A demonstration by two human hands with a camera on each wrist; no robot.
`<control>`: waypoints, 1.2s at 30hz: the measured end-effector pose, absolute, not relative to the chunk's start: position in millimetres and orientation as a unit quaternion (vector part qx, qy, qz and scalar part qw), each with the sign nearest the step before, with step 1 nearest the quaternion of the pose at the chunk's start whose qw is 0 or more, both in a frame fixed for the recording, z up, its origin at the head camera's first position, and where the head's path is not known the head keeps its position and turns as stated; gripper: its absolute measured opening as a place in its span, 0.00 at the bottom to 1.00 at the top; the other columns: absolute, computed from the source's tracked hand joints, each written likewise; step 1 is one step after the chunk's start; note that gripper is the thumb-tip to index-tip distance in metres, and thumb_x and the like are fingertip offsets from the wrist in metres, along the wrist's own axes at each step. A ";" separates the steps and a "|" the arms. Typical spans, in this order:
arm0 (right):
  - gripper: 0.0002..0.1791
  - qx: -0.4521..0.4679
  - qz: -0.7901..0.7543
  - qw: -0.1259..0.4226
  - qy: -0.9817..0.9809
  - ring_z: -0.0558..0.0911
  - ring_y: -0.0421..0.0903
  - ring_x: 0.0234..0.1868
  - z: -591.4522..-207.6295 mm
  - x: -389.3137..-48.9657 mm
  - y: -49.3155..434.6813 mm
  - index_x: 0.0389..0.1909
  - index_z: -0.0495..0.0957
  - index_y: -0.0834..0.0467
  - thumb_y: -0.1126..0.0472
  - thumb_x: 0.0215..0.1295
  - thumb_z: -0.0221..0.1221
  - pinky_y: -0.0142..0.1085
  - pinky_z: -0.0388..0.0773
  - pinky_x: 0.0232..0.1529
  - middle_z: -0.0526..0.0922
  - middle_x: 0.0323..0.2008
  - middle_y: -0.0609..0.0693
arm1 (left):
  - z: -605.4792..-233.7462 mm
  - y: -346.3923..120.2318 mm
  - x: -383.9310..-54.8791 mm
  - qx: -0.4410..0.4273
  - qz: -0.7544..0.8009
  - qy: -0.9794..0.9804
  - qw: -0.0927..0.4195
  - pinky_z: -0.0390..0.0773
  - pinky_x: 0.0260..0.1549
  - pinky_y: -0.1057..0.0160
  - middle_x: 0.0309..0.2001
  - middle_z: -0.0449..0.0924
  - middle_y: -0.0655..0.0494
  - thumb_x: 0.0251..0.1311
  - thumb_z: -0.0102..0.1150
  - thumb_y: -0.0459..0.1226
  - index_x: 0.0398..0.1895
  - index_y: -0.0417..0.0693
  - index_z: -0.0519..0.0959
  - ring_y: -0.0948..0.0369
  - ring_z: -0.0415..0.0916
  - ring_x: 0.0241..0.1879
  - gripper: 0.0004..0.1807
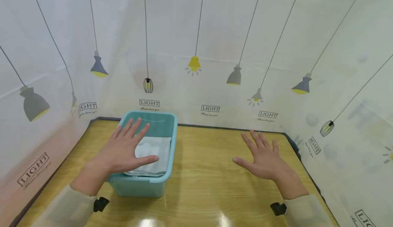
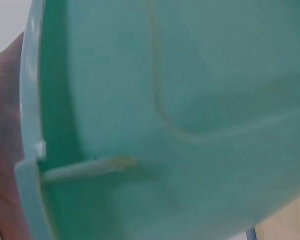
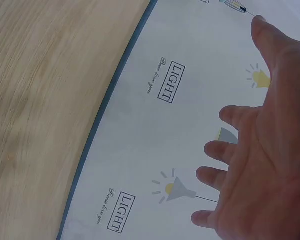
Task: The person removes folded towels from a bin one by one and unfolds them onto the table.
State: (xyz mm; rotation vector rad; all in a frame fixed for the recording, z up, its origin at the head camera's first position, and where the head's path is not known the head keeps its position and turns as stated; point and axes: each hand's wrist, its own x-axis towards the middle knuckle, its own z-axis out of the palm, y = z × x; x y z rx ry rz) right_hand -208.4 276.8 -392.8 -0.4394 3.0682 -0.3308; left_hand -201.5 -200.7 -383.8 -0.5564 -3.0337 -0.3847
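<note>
Seemingly before any grip, the left hand (image 1: 122, 153) is hovering by the folded white cloth (image 1: 156, 150) in a turquoise rectangular plastic tub (image 1: 138, 188) at eight o'clock, the right hand (image 1: 263, 159) at four, both spread-fingered, probably needing to curl next.

Bin (image 1: 138, 188): pale turquoise, rectangular with rounded corners, open-topped; upright on the left of the table (image 1: 208, 172), its long sides running near to far. Cloth (image 1: 158, 152): white, folded — lying flat inside the bin, toward its near end.
</note>
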 end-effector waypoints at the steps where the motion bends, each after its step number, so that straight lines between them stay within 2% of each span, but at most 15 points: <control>1: 0.54 -0.143 -0.103 0.008 0.984 0.49 0.72 0.88 -393.0 -208.1 276.8 0.91 0.50 0.49 0.24 0.75 0.54 0.82 0.37 0.77 0.46 0.90 0.63 | -384.2 -201.4 -201.0 -0.180 -0.125 -0.975 0.019 0.40 0.83 0.26 0.91 0.37 0.41 0.65 0.53 0.79 0.92 0.52 0.48 0.35 0.36 0.89 0.64; 4: 0.52 -0.154 -0.096 -0.012 0.983 0.56 0.72 0.85 -392.9 -207.5 275.7 0.89 0.55 0.52 0.27 0.76 0.56 0.81 0.45 0.77 0.51 0.88 0.64 | -384.2 -204.8 -198.5 -0.184 -0.131 -0.974 0.030 0.43 0.83 0.26 0.91 0.41 0.40 0.66 0.54 0.78 0.92 0.52 0.50 0.35 0.39 0.89 0.63; 8: 0.46 -0.164 -0.108 -0.038 0.980 0.66 0.73 0.80 -391.8 -206.1 273.7 0.85 0.63 0.57 0.33 0.79 0.59 0.76 0.61 0.75 0.61 0.84 0.67 | -382.0 -213.5 -192.4 -0.194 -0.145 -0.969 0.056 0.59 0.78 0.26 0.88 0.51 0.38 0.68 0.58 0.74 0.90 0.50 0.54 0.32 0.55 0.84 0.59; 11: 0.40 -0.167 -0.131 -0.052 0.976 0.75 0.71 0.74 -391.6 -203.8 271.8 0.81 0.69 0.58 0.37 0.81 0.60 0.70 0.74 0.69 0.69 0.80 0.65 | -378.0 -222.2 -185.9 -0.198 -0.156 -0.965 0.073 0.71 0.71 0.26 0.85 0.60 0.38 0.70 0.62 0.70 0.89 0.49 0.59 0.32 0.66 0.78 0.55; 15: 0.32 -0.175 -0.157 -0.066 0.970 0.84 0.63 0.64 -392.1 -199.5 267.6 0.76 0.75 0.56 0.42 0.82 0.62 0.61 0.84 0.56 0.76 0.73 0.60 | -374.4 -236.7 -177.0 -0.196 -0.177 -0.959 0.098 0.75 0.67 0.28 0.80 0.68 0.38 0.69 0.68 0.64 0.86 0.46 0.64 0.33 0.71 0.75 0.51; 20: 0.28 -0.182 -0.168 -0.074 0.966 0.86 0.57 0.60 -392.5 -194.6 259.8 0.74 0.76 0.53 0.45 0.81 0.63 0.54 0.87 0.45 0.79 0.69 0.55 | -380.6 -261.4 -166.1 -0.172 -0.183 -0.961 0.119 0.77 0.63 0.28 0.77 0.70 0.38 0.66 0.72 0.64 0.85 0.46 0.65 0.35 0.73 0.72 0.53; 24: 0.27 -0.186 -0.170 -0.072 0.965 0.87 0.57 0.60 -393.2 -192.6 253.6 0.74 0.76 0.53 0.46 0.81 0.63 0.51 0.86 0.40 0.78 0.69 0.56 | -391.5 -278.7 -158.9 -0.157 -0.184 -0.965 0.099 0.77 0.61 0.26 0.79 0.67 0.38 0.66 0.71 0.65 0.87 0.47 0.61 0.34 0.73 0.72 0.56; 30: 0.27 -0.187 -0.171 -0.067 0.965 0.88 0.56 0.59 -393.0 -192.7 245.1 0.74 0.76 0.52 0.48 0.81 0.64 0.50 0.86 0.40 0.78 0.69 0.55 | -407.8 -289.0 -151.5 -0.149 -0.198 -0.966 0.069 0.77 0.58 0.24 0.79 0.66 0.34 0.67 0.69 0.65 0.90 0.49 0.56 0.30 0.72 0.71 0.57; 36: 0.26 -0.191 -0.173 -0.061 0.964 0.88 0.55 0.59 -391.8 -194.1 235.5 0.74 0.76 0.51 0.47 0.81 0.64 0.51 0.86 0.42 0.78 0.70 0.55 | -417.1 -292.7 -149.2 -0.139 -0.198 -0.968 0.059 0.77 0.59 0.25 0.78 0.68 0.31 0.67 0.68 0.65 0.90 0.48 0.56 0.29 0.73 0.71 0.58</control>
